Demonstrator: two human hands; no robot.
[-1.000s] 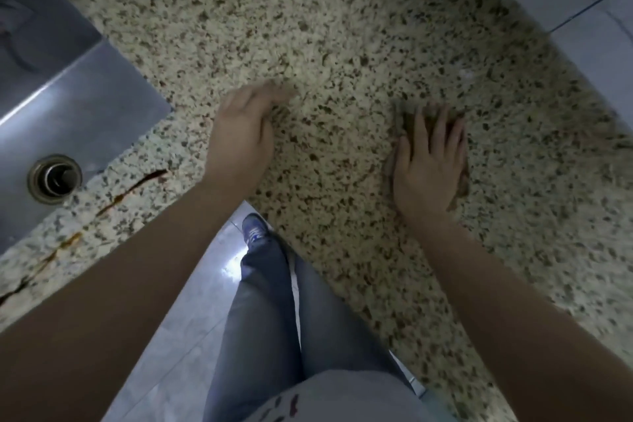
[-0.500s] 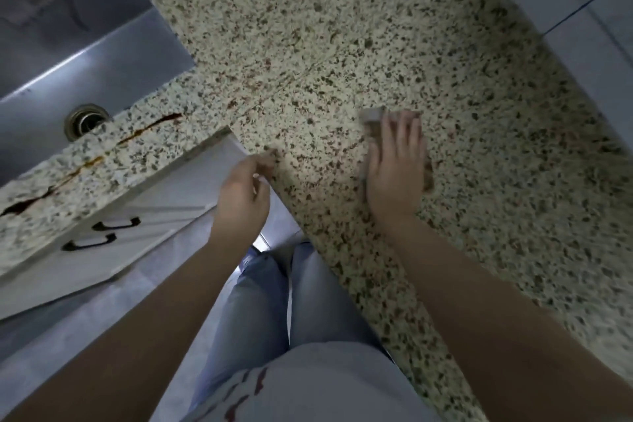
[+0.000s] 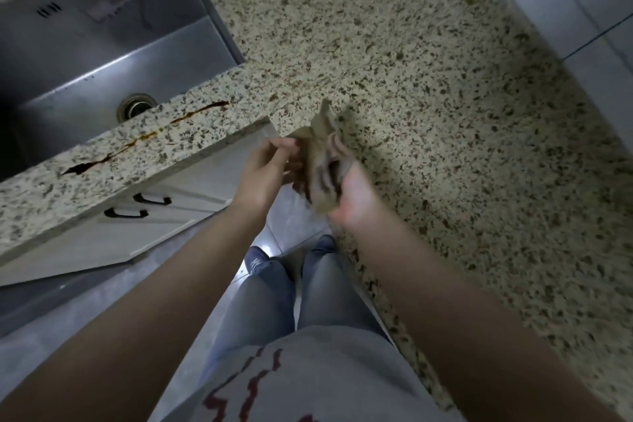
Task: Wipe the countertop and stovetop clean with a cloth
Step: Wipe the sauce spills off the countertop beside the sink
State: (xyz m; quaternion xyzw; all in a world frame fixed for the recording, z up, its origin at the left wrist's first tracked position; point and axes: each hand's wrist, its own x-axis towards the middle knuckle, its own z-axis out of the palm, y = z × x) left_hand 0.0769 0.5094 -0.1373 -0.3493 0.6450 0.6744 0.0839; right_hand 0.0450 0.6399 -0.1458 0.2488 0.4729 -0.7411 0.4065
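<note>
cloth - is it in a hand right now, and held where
Yes. The brownish cloth is off the countertop, bunched between both hands: the right hand grips its lower part, the left hand holds its left edge.

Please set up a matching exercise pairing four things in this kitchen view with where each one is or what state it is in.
Things:
1. cloth
2. sink drain
3. dark brown streak
4. black cabinet handles

Places or states:
A. on the white doors below the counter
B. along the speckled countertop's front strip
C. crumpled, held in both hands
D. in the steel sink's floor

Pairs: 1-C, 2-D, 3-B, 4-A
</note>
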